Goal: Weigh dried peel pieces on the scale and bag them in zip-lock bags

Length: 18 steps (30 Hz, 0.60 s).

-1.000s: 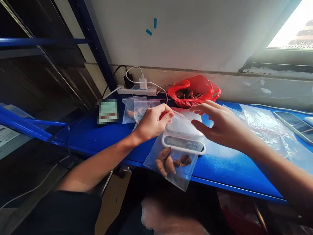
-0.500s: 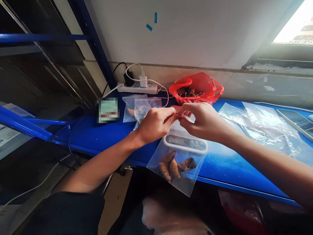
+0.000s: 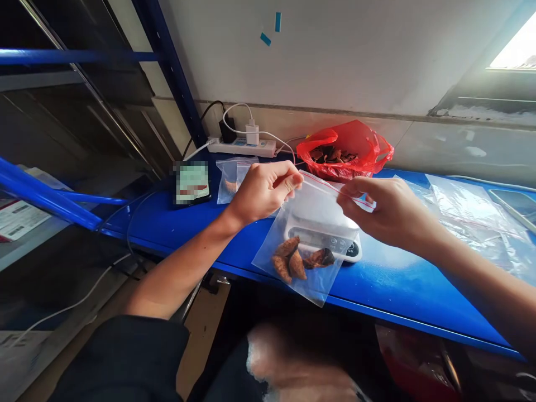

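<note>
A clear zip bag (image 3: 312, 223) with several brown dried pieces (image 3: 299, 260) in its bottom hangs above the blue table (image 3: 393, 290). My left hand (image 3: 262, 190) pinches the bag's top left corner. My right hand (image 3: 387, 209) pinches the red zip strip at the top right. Both hands are closed on the bag's upper edge. Behind the bag a white kitchen scale (image 3: 335, 243) sits on the table, partly hidden by the plastic.
A red plastic bag (image 3: 349, 148) of dark dried pieces stands at the back by the wall. Two small filled bags (image 3: 234, 173) lie at the left near a power strip (image 3: 243, 146) with chargers. Empty clear bags (image 3: 464, 209) and a phone (image 3: 515, 205) lie at the right. Blue shelving stands on the left.
My right hand came in to the bag's top beside the left hand, then slid to the right along the zip strip. The bag now hangs a little higher.
</note>
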Available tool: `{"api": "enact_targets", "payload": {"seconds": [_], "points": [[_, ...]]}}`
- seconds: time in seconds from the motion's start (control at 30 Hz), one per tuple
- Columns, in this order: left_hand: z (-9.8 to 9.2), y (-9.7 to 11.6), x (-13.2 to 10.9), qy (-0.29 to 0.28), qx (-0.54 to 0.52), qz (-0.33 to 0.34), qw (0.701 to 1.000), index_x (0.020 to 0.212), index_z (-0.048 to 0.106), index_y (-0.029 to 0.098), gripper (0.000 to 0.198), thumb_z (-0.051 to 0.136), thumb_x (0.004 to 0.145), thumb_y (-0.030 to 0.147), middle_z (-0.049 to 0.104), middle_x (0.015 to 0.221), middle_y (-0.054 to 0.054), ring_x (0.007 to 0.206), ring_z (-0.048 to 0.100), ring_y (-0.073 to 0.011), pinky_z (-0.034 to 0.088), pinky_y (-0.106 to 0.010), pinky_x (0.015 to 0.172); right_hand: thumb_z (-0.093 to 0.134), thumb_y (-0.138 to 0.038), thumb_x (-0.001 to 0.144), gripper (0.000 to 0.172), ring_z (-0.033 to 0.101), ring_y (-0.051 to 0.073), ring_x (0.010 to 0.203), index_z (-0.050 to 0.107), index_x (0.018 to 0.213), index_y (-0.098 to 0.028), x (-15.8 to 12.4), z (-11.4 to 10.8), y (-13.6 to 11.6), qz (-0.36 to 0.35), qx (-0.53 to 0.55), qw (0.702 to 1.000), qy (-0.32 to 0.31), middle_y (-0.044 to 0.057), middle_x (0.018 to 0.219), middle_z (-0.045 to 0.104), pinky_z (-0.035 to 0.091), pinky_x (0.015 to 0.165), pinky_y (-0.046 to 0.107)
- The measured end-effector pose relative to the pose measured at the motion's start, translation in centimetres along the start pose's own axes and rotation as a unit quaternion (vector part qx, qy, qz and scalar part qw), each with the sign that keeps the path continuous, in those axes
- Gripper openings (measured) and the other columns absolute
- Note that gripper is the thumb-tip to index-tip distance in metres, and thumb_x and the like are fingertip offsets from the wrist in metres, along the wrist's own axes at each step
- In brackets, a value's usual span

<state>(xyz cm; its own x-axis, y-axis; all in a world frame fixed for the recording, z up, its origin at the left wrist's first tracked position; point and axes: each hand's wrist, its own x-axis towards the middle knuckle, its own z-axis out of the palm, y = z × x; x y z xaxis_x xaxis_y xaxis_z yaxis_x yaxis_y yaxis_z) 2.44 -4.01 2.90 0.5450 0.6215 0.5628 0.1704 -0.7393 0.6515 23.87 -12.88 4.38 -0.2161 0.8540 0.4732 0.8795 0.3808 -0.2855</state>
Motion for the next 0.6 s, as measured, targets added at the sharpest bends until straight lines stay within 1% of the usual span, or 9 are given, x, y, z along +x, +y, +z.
{"api": "enact_targets", "payload": {"seconds": [0.13, 0.23, 0.3, 0.37, 0.43, 0.47, 0.53, 0.6], "points": [[-0.3, -0.2, 0.2, 0.007, -0.024, -0.008, 1.0, 0.073, 0.06, 0.016, 0.03, 0.06, 0.092, 0.038, 0.056, 0.058, 0.001, 0.052, 0.051, -0.009, 0.041, -0.021, 0.049, 0.052, -0.026, 0.084, 0.018, 0.05, 0.011, 0.053, 0.064, 0.074, -0.019, -1.4, -0.7, 1.2, -0.019, -0.022, 0.999, 0.031, 0.001, 0.062, 0.062, 0.037, 0.054, 0.023], [-0.3, 0.0, 0.3, 0.0, -0.03, -0.013, 0.999, 0.073, 0.06, 0.016, 0.028, 0.06, 0.092, 0.037, 0.057, 0.058, 0.001, 0.051, 0.052, -0.0091, 0.041, -0.021, 0.049, 0.051, -0.027, 0.084, 0.018, 0.05, 0.011, 0.053, 0.064, 0.073, -0.02, -2.2, -0.8, 2.0, -0.012, -0.02, 0.999, 0.025, 0.0, 0.061, 0.061, 0.038, 0.053, 0.023], [-0.8, 0.0, 0.3, 0.0, -0.028, -0.021, 0.999, 0.074, 0.061, 0.016, 0.026, 0.06, 0.092, 0.035, 0.057, 0.058, 0.0, 0.051, 0.052, -0.0093, 0.041, -0.021, 0.048, 0.051, -0.027, 0.082, 0.017, 0.051, 0.011, 0.053, 0.064, 0.074, -0.021, -2.7, -0.8, 2.9, 0.001, -0.015, 1.0, 0.023, 0.001, 0.063, 0.063, 0.039, 0.054, 0.025], [-1.8, -0.4, 0.4, 0.04, -0.019, -0.023, 0.999, 0.074, 0.061, 0.016, 0.023, 0.059, 0.091, 0.032, 0.057, 0.06, 0.0, 0.052, 0.051, -0.0092, 0.042, -0.021, 0.049, 0.051, -0.029, 0.078, 0.016, 0.051, 0.012, 0.053, 0.064, 0.074, -0.021, -3.1, -1.1, 4.2, 0.039, -0.005, 0.998, 0.039, 0.002, 0.066, 0.066, 0.041, 0.055, 0.027], [-3.2, -1.4, 0.7, 0.095, -0.005, -0.029, 0.995, 0.074, 0.06, 0.017, 0.023, 0.057, 0.091, 0.031, 0.057, 0.061, 0.0, 0.052, 0.051, -0.009, 0.042, -0.022, 0.051, 0.052, -0.033, 0.076, 0.017, 0.054, 0.014, 0.054, 0.064, 0.072, -0.022, -3.4, -1.5, 5.8, 0.113, 0.02, 0.991, 0.063, 0.004, 0.069, 0.068, 0.042, 0.056, 0.029], [-3.9, -2.1, 1.0, 0.111, 0.007, -0.037, 0.993, 0.073, 0.06, 0.017, 0.023, 0.057, 0.091, 0.031, 0.057, 0.061, 0.0, 0.052, 0.051, -0.0092, 0.042, -0.022, 0.052, 0.053, -0.035, 0.076, 0.018, 0.057, 0.015, 0.057, 0.064, 0.071, -0.022, -3.6, -1.7, 6.6, 0.155, 0.037, 0.984, 0.075, 0.005, 0.07, 0.069, 0.043, 0.057, 0.03], [-5.1, -4.1, 2.1, 0.119, 0.061, -0.063, 0.989, 0.074, 0.061, 0.017, 0.024, 0.057, 0.09, 0.034, 0.057, 0.059, 0.0, 0.051, 0.051, -0.0107, 0.041, -0.023, 0.051, 0.054, -0.037, 0.077, 0.019, 0.06, 0.018, 0.063, 0.065, 0.073, -0.022, -3.7, -2.0, 7.9, 0.223, 0.066, 0.969, 0.088, 0.007, 0.072, 0.07, 0.044, 0.059, 0.032], [-5.9, -6.3, 3.5, 0.146, 0.144, -0.086, 0.975, 0.075, 0.063, 0.018, 0.025, 0.057, 0.09, 0.037, 0.058, 0.057, 0.0, 0.051, 0.052, -0.0125, 0.04, -0.025, 0.052, 0.054, -0.038, 0.079, 0.017, 0.062, 0.021, 0.068, 0.064, 0.076, -0.023, -3.7, -1.9, 8.7, 0.247, 0.08, 0.962, 0.087, 0.008, 0.076, 0.07, 0.047, 0.062, 0.035]]}}
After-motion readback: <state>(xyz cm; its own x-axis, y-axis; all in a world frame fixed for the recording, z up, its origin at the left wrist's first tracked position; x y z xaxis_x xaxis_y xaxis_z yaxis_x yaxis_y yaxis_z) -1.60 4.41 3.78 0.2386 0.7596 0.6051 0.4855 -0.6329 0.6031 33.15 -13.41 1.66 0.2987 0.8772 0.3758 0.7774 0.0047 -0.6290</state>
